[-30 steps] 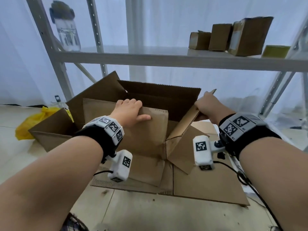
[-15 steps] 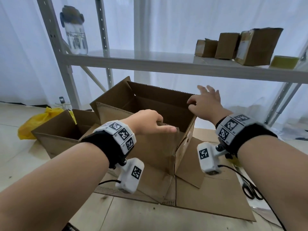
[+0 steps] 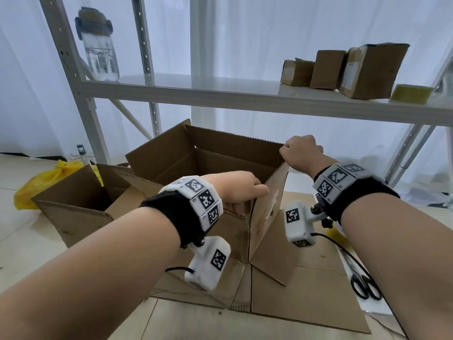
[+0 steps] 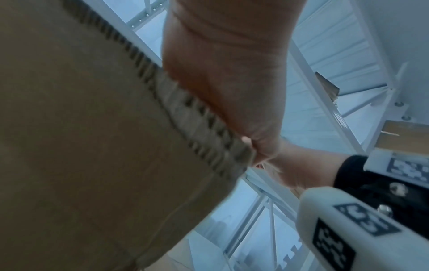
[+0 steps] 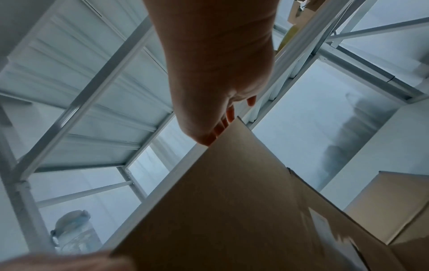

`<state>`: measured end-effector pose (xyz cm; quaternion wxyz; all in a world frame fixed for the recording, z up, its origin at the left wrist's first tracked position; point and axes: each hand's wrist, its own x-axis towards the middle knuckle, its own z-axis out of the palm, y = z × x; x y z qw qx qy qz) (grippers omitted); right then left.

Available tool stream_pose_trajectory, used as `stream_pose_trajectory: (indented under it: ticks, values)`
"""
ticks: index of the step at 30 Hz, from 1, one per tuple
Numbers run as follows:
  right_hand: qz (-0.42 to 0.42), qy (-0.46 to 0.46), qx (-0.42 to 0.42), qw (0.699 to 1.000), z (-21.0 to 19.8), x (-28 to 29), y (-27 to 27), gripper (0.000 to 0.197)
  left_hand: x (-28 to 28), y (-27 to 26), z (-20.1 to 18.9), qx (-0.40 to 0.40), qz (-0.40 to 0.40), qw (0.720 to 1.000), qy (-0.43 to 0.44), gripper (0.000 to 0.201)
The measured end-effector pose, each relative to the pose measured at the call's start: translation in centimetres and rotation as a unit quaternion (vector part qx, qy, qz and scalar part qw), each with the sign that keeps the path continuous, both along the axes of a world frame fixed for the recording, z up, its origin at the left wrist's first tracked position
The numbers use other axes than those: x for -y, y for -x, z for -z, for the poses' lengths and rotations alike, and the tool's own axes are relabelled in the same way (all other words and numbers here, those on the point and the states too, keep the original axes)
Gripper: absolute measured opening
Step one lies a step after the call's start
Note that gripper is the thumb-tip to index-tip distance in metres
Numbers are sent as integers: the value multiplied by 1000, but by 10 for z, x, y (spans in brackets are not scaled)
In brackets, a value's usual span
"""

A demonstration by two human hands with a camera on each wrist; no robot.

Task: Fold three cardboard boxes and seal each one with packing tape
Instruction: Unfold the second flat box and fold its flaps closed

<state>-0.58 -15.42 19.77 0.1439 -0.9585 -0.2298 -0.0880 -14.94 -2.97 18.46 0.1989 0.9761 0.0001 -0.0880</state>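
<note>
A large brown cardboard box [image 3: 266,217] stands upright and open-topped on flattened cardboard [image 3: 306,298] on the floor. My left hand [image 3: 241,190] grips the box's near top edge by its front right corner; the left wrist view shows that corrugated edge [image 4: 185,110] under my palm. My right hand [image 3: 297,152] is curled over the far right top corner, and the right wrist view shows its fingers [image 5: 228,117] hooked over the cardboard wall [image 5: 232,201]. A second open box [image 3: 73,207] sits to the left. A roll of yellowish packing tape [image 3: 411,93] lies on the shelf.
A metal shelf rack [image 3: 220,99] crosses above the box, holding a water bottle [image 3: 100,47] at left and three small sealed boxes [image 3: 343,69] at right. Black scissors [image 3: 362,283] lie on the floor at right. A yellow plastic bag [image 3: 49,180] lies behind the left box.
The box has been raised from half-collapsed to squared and upright. My right hand went from spread above the far edge to curled over the far right corner; my left hand slid to the front corner.
</note>
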Motion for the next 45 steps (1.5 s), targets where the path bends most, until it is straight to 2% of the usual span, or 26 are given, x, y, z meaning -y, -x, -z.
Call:
stream_pose_trajectory:
  ticks: [2,6,8,10,12,16,19,23,25,28,34,38,39,40,42,43,45]
  values:
    - [14,-44,-20,999,3,3,-6,24,-5,3,1,-13,-6,999,41,38]
    - [-15,-172,-43,984,8,0,-14,34,-10,5,0,-3,-10,999,38,36]
    - [-6,-208,-45,977,13,-1,-16,31,-11,8,0,-8,-9,999,39,35]
    - [12,-216,-36,976,18,-1,-18,23,-12,10,-1,-3,-7,999,37,33]
    - [25,-224,-31,974,23,-5,-16,24,-11,11,-2,9,-16,999,35,35]
    - [44,-209,-18,977,28,-14,-4,40,-7,3,-7,-24,-23,997,65,26]
    - [40,-174,-43,983,28,-14,-2,51,-2,-4,-13,-32,-25,997,67,28]
    - [39,-167,-30,985,22,-2,-9,37,-9,-6,-19,-40,-22,996,77,22]
    - [40,-204,-50,977,20,1,-12,30,-15,-4,-19,-63,-18,994,90,27]
    - [54,-288,-87,952,23,1,-15,32,-18,-2,-20,-68,-14,993,98,30]
    - [53,-341,-123,930,23,2,-21,30,-25,1,-15,-63,-17,991,114,31]
    - [10,-392,-179,902,23,4,-17,23,-32,1,-7,-8,-50,991,125,27]
    - [0,-385,-184,904,24,2,-15,31,-32,-1,-4,9,-51,991,126,24]
    - [-4,-372,-177,911,27,2,-14,48,-31,-2,-2,28,-48,991,121,23]
    - [3,-290,-130,948,31,2,-10,70,-28,-6,1,74,-38,993,78,27]
    - [14,-235,-100,967,33,3,-7,73,-27,-8,2,94,-34,994,52,30]
    - [39,-185,-43,981,38,2,1,74,-28,-10,6,123,-25,992,35,37]
